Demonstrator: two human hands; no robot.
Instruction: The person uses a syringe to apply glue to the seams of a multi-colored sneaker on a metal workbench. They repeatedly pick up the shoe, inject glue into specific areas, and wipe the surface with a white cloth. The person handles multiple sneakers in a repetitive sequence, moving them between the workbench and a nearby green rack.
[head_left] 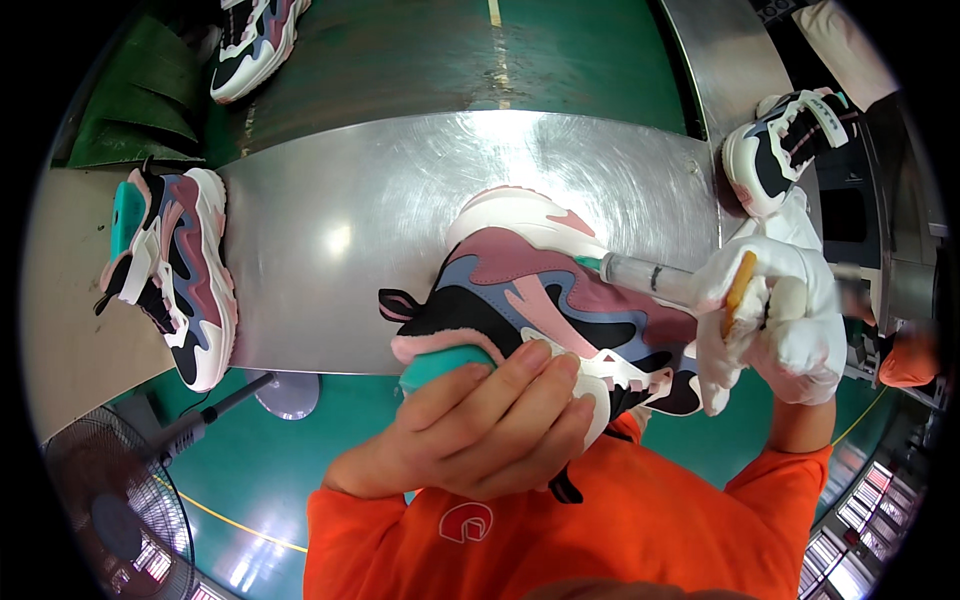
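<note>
A pink, blue and black sneaker (540, 290) with a white sole is tipped on its side above the metal bench. My bare left hand (490, 425) is closed around its collar and tongue, beside a teal insert (440, 368) in the shoe's opening. In a white glove, my right hand (775, 335) grips a clear syringe (645, 275). The syringe's green tip points at the line where the sole meets the upper; whether it touches there, I cannot tell. A yellow-orange stick-like piece (740, 290) also shows among the gloved fingers.
The metal bench (320, 300) spans the middle, with a green conveyor belt (420, 70) beyond. Another sneaker (185, 275) lies left, one (255, 45) sits on the belt, and one (775, 150) stands far right. A floor fan (120, 510) is at lower left.
</note>
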